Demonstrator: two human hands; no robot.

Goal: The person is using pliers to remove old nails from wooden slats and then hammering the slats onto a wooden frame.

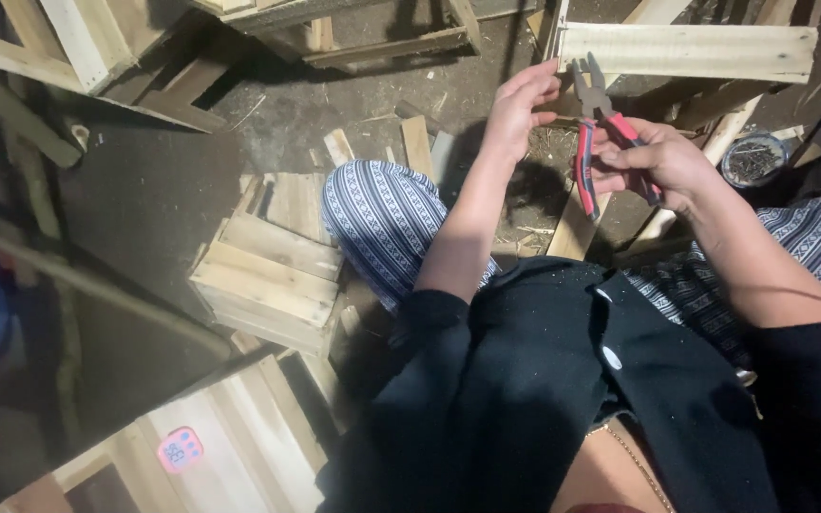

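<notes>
A small round tin point(754, 158) sits on the dark floor point(144, 190) at the right, near the right forearm, and holds a heap of thin dark nails. Pale slatted wooden crates, rough-sawn and unpainted, lie about: one small crate point(273, 275) rests beside the person's left knee, and a larger crate point(230, 437) in the lower left has a small pink-orange device with a pale display point(180, 448) lying on its slats. A rough plank point(686, 49) lies across the top right, just behind the hands, and splinters and short offcuts litter the floor. The person sits with knees up in trousers with blue and white patterned stripes point(382, 218) and a black top. The pliers point(605, 128) are held up in front of the chest, just under the plank: grey steel head pointing up, jaws slightly parted, red and black handles spread in a V. The right hand point(658, 161) wraps its fingers around the handles. The left hand point(520, 104) curls toward the pliers' head, fingertips close to the jaws; whether they pinch anything there cannot be told.
</notes>
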